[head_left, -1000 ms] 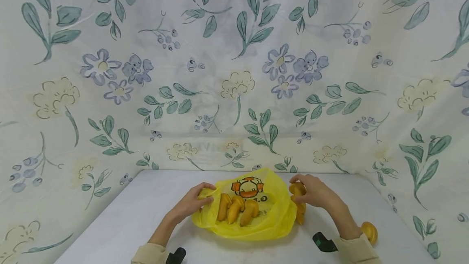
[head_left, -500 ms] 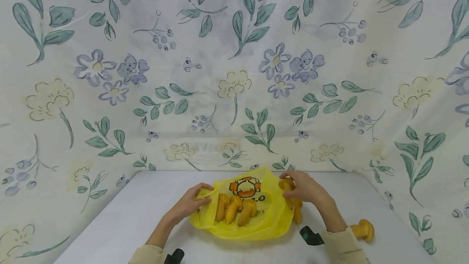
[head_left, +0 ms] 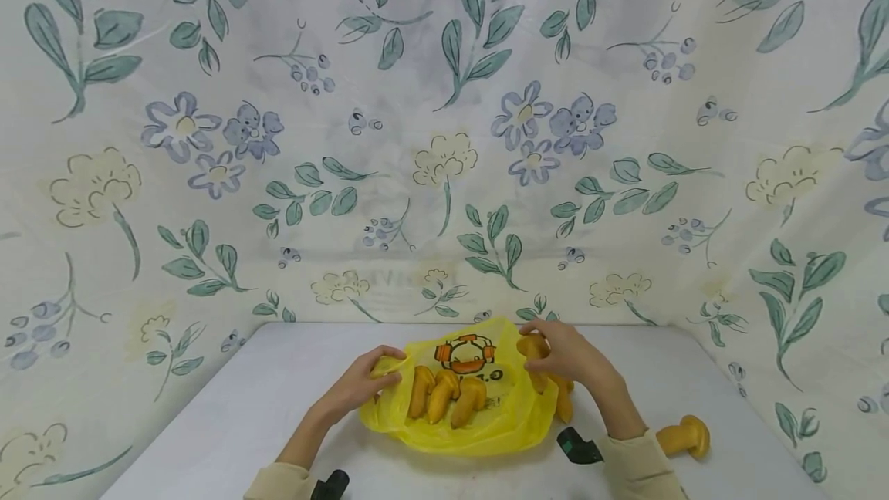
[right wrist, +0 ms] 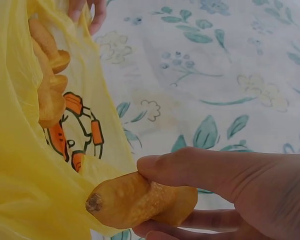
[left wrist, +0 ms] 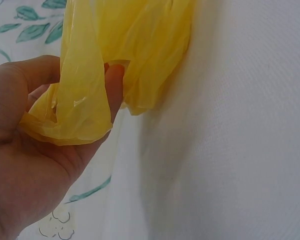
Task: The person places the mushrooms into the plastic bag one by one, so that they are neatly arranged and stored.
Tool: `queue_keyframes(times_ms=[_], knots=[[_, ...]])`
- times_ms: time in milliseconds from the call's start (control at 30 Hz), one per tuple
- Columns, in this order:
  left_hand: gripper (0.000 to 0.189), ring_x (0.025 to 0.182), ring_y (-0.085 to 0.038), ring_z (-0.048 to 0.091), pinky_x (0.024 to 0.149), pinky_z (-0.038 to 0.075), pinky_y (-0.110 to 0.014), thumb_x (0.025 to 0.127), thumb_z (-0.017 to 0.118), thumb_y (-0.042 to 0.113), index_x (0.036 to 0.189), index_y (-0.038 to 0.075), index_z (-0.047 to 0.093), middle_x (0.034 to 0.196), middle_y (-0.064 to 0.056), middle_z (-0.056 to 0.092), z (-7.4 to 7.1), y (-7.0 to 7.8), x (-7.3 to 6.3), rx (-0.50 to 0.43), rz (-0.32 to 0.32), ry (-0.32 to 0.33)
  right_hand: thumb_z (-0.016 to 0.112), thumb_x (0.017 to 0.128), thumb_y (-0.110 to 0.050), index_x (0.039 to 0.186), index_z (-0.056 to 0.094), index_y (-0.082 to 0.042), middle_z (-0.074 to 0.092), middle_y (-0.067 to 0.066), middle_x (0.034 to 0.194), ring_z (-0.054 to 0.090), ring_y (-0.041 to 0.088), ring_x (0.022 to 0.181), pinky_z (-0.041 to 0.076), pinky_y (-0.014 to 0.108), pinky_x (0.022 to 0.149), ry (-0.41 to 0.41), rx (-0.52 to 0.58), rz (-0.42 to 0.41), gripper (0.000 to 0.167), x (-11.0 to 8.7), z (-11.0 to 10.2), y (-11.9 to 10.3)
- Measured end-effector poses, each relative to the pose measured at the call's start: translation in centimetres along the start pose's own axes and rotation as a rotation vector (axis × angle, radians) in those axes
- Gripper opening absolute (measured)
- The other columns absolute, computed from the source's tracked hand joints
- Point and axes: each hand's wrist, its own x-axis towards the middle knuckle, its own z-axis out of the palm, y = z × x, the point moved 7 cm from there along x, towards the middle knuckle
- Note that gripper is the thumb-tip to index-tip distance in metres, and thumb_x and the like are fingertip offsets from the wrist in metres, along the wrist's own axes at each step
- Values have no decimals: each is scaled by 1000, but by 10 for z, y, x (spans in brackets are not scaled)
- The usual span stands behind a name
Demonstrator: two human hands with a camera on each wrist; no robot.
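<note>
A yellow plastic bag [head_left: 486,440] with a printed cartoon figure lies on the white table, its mouth toward me. My left hand [head_left: 361,386] holds the bag's left edge, with a fold of the plastic [left wrist: 82,100] across the fingers in the left wrist view. Inside the bag lie several orange-brown mushrooms [head_left: 469,401]. My right hand [head_left: 572,353] pinches another mushroom [right wrist: 130,200] between thumb and fingers, at the bag's right side. In the head view its cap [head_left: 531,346] shows at the fingertips. The fingers partly cover this mushroom.
Just right of the bag, partly behind my right hand, is a mushroom [head_left: 566,401]. Farther right, near my sleeve, lies another mushroom [head_left: 691,437]. A floral cloth [head_left: 444,176] hangs behind the white table [head_left: 243,400].
My right hand has moved left with its mushroom, from beside the bag to its right opening. The mushroom by the sleeve shows more. My left hand keeps its hold.
</note>
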Motion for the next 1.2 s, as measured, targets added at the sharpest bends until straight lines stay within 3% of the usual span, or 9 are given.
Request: queue_keyframes(times_ms=[533,767,1000,1200], knots=[[34,92,-21,51,63,47,-30,93,66,18,125,11,58,135,-15,53,1,2,-2,-4,0,-2,81,79,-12,121,64,-16,65,4,119,58,20,101,53,43,94,12,23,8,45,-4,5,-7],[33,88,-20,52,62,47,-29,93,65,16,125,11,57,133,-15,54,1,2,-3,-6,-12,8,80,79,-11,119,64,-15,64,5,122,57,19,102,52,42,96,-5,1,-36,43,-2,14,-13],[33,87,-20,52,62,47,-29,93,64,15,125,11,57,131,-14,55,2,2,-3,1,-14,10,81,80,-15,120,64,-14,63,4,109,54,17,92,54,39,88,-31,-22,-37,43,-2,23,-18],[33,89,-20,52,62,47,-30,93,64,16,125,11,57,131,-15,55,2,2,-3,0,-9,8,81,80,-17,120,63,-15,63,5,111,53,19,95,53,41,89,-26,-23,-41,44,-1,27,-19]])
